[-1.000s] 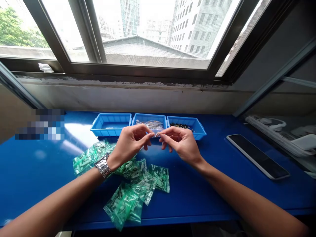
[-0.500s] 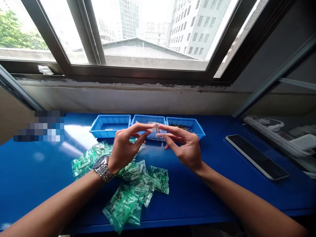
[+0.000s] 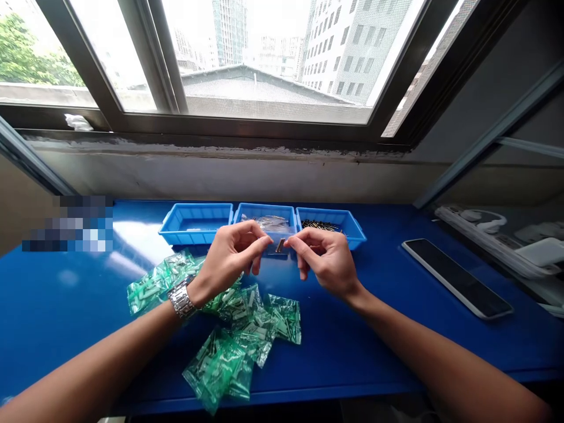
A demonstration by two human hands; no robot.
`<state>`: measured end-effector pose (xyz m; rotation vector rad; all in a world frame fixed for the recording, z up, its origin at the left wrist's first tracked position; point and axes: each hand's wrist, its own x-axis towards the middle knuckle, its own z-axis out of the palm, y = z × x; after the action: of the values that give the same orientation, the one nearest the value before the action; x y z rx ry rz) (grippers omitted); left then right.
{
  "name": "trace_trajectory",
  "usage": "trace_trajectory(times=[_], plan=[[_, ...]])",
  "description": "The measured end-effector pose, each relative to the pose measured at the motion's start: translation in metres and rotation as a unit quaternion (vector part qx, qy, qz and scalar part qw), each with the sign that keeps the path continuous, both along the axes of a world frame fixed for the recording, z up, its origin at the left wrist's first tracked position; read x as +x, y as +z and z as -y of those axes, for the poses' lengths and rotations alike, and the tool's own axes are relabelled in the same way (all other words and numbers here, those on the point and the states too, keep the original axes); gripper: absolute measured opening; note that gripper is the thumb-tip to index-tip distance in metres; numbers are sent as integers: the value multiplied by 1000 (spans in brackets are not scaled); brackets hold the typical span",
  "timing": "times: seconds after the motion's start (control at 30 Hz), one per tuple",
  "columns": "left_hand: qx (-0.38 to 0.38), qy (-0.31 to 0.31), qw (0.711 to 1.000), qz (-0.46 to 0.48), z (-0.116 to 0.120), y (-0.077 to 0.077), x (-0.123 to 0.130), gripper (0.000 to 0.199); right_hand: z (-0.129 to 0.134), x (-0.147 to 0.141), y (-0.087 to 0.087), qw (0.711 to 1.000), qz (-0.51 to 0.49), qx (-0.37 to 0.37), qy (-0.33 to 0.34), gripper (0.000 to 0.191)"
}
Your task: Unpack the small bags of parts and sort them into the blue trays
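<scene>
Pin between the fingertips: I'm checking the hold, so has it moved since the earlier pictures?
Yes, downward: the pin sits lower against the middle blue tray than in the previous picture, now near the tray's front edge.

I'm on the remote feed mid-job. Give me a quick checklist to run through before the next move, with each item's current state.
1. Small clear plastic bag pinched between left hand and right hand: ok.
2. Metal pin showing at the bag: ok.
3. Bag sealed: cannot tell.
4. Middle blue tray sitting level behind the hands: ok.
5. Dark pins inside the right blue tray: ok.
6. Wristwatch clear of the green-tinted bags: cannot tell.
</scene>
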<state>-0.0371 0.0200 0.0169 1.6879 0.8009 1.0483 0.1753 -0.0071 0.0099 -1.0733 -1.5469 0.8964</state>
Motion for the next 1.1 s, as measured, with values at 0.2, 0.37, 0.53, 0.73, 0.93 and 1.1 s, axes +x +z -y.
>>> trace_trajectory(times=[0.2,0.37,0.53,0.73,0.93,1.1], plan=[[-65,-1,998,15,-2,2,0,33,-1,-3,0,997,-42,-62,24,31],[-69,9,998,4,-2,2,0,34,-2,-3,2,997,-40,-67,15,32],[-66,21,998,-4,-2,2,0,31,-3,-2,-1,999,-40,-35,3,27],[3,35,999,12,0,-3,2,22,-4,-2,-4,999,-43,2,-20,22],[107,48,993,26,-2,-8,2,25,-2,-1,-8,996,6,85,-33,32],[116,53,991,27,-2,-9,1,24,-2,0,-10,994,25,102,-31,33]])
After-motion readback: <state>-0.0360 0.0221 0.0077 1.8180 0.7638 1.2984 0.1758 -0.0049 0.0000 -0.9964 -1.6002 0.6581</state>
